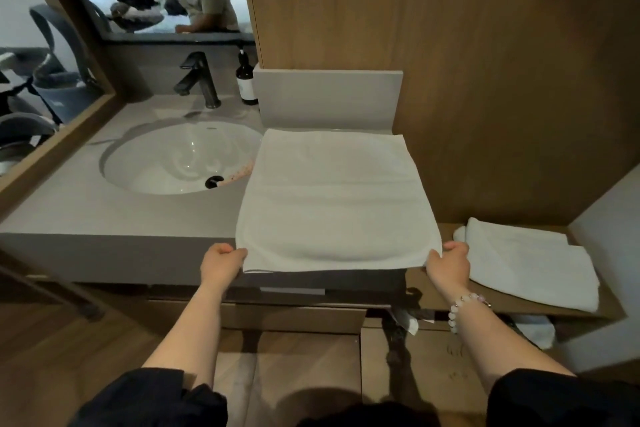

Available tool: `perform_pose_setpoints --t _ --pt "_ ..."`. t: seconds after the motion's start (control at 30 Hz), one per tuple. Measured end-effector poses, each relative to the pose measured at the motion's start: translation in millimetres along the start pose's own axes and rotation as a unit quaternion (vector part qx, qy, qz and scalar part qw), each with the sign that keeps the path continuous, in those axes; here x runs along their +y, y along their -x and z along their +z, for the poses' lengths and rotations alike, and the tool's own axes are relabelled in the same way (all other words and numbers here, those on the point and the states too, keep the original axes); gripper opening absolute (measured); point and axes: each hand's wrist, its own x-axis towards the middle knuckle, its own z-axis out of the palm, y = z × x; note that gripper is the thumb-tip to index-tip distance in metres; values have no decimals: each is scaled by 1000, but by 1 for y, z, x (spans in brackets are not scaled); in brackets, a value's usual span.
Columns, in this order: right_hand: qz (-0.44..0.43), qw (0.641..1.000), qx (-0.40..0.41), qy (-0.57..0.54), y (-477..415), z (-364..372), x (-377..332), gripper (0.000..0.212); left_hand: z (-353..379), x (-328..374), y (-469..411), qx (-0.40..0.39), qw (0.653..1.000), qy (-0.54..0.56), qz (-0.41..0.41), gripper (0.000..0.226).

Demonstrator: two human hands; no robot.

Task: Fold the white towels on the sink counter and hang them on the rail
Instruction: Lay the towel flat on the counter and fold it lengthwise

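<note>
So, head view: my left grip (221, 262) and right grip (450, 262) each pinch a near corner of the white towel (332, 198) at the counter's (121, 204) front edge.
From both grips the towel lies straight ahead, spread flat on the counter's right end. Its long axis seems to run from the front edge to the back edge, and its left side overlaps the sink's (180, 159) rim. Neither grip is nearer, so I judge the fold goes forward, with the near corners carried to the far ones. A second towel (526, 263) lies folded on the lower shelf (433, 291) beyond the right end. My fingertips are hidden under the cloth, something white below the shelf is cut off, and I cannot make out the rail.
</note>
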Motion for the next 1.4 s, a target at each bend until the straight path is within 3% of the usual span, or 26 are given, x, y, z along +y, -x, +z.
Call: perform_pose_setpoints --t 0.1,0.27,0.33,0.43,0.5,0.57,0.63,0.73,0.8,0.9,1.03,1.17,1.4 --pt "-33 999 2 11 1 -1 3 11 -2 -3 4 -50 998 28 7 8" --pt "-2 995 -9 -100 -4 -8 -3 33 -14 3 5 -131 987 93 -27 25" --pt "41 985 -3 -168 -7 -11 -12 30 -18 13 3 -152 975 149 -62 24" --pt "86 962 -4 -260 -8 -17 -29 9 -20 32 1 -158 946 272 -85 17" --pt "93 947 -24 -307 -10 -21 -43 16 -20 46 3 -173 907 375 -78 17" --pt "92 942 -47 -318 -16 -26 -58 27 -16 54 0 -199 881 425 -58 41" --pt "78 947 -59 -306 -22 -27 -68 34 -12 58 -7 -198 915 352 -23 58" --pt "31 961 -61 -267 -28 -24 -74 24 -2 62 -18 -147 967 198 59 39" --pt "-11 978 -63 -199 -33 -21 -74 7 4 64 -26 -117 975 168 84 29" --pt "-46 987 -50 -145 -49 -16 -79 16 12 70 -38 -55 985 128 99 11" --pt "-103 993 -5 -55 -71 -7 -90 16 21 84 -52 18 992 60 108 17" --pt "-133 990 30 19 -97 2 -99 31 33 100 -67 68 988 3 137 24" --pt "-123 990 5 72 -127 24 -109 26 53 115 -91 69 982 -108 136 44"
